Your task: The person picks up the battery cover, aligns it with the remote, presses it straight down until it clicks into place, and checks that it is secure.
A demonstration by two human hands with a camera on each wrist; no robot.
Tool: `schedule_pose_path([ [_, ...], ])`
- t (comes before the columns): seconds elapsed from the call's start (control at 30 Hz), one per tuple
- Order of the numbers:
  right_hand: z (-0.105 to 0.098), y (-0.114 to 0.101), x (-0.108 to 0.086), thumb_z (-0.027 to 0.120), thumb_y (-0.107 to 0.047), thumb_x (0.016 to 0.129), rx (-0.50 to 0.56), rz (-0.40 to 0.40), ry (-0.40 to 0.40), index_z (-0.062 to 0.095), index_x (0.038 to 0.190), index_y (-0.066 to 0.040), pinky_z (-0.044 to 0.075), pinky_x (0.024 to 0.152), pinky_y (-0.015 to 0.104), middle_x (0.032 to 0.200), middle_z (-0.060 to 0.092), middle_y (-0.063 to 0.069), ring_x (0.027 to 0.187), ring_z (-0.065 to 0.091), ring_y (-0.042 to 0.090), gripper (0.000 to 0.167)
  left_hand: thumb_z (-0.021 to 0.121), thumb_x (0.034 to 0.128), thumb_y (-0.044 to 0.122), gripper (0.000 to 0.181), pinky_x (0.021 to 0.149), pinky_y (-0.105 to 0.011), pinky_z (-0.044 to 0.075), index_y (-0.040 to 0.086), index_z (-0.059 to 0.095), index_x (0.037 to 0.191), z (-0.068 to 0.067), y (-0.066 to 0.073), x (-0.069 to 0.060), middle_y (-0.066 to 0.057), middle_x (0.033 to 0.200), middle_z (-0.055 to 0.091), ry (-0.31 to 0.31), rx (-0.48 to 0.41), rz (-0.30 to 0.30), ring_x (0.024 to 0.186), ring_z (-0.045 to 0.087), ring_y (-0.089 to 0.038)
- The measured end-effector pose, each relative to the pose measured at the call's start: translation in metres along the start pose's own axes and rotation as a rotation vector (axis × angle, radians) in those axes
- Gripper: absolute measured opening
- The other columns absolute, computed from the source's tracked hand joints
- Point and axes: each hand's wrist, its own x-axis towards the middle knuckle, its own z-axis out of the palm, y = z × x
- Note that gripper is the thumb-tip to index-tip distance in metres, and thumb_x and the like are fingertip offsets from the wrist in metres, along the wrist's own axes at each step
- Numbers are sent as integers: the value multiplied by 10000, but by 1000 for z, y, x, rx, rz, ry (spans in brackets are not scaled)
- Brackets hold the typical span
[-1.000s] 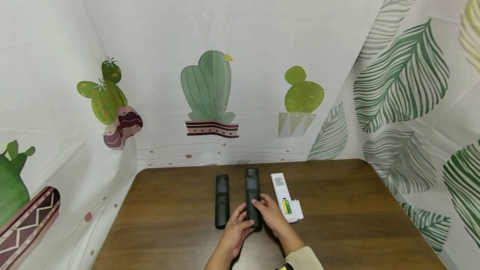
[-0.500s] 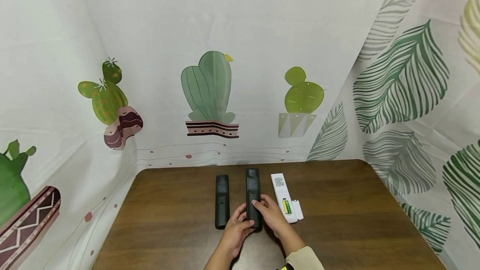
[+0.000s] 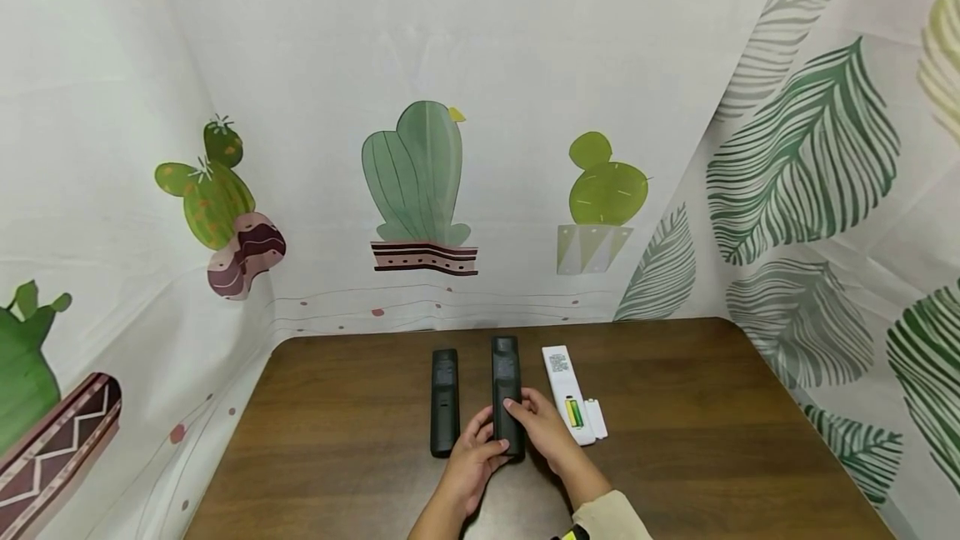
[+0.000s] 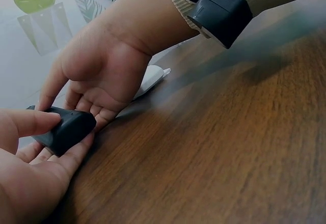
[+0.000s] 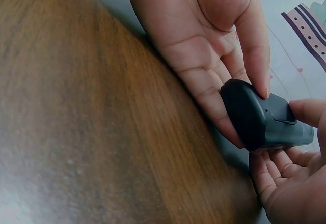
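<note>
Both hands hold one black remote control (image 3: 506, 373), back side up, over the middle of the table. My left hand (image 3: 470, 465) grips its near end, with the thumb on top and fingers underneath. From the right side, my right hand (image 3: 543, 427) grips it too, its thumb pressing on the back cover. In the right wrist view the near end of the black remote (image 5: 254, 112) shows, with both thumbs on its upper face. The left wrist view shows the same end of the remote (image 4: 74, 130) between the hands. The remote's front face is hidden.
A second black remote (image 3: 445, 407) lies back up to the left. To the right lies a white remote (image 3: 561, 377) with its battery bay uncovered, batteries (image 3: 573, 412) showing, and a white cover (image 3: 596, 419) beside it. The brown wooden table (image 3: 337, 440) meets a printed cloth behind.
</note>
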Motion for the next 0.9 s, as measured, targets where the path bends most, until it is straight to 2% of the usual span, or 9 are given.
schedule_pose_path([
  [0.23, -1, -2, -2, 602, -344, 1001, -5, -6, 2, 563, 1322, 13, 437, 860, 318, 1040, 677, 111, 943, 602, 164, 482, 621, 909, -13, 777, 917, -340, 540, 13, 225, 1577, 0, 1, 0, -168, 1445, 543, -4, -1, 1, 1130, 639, -187],
  [0.6, 0, -1, 0, 641, -337, 973, -23, -4, 22, 607, 1275, -25, 420, 831, 313, 937, 630, 79, 875, 565, 163, 435, 622, 910, -11, 771, 914, -330, 549, 3, 229, 1573, 2, 3, -1, -161, 1450, 541, -14, -3, 8, 1134, 641, -175],
  [0.9, 0, -2, -2, 613, -338, 994, -32, -16, 26, 595, 1296, -22, 432, 818, 315, 972, 651, 89, 887, 579, 160, 437, 625, 912, -9, 775, 913, -332, 552, 7, 228, 1577, 2, 3, -2, -172, 1462, 532, -10, -4, 5, 1138, 645, -181],
])
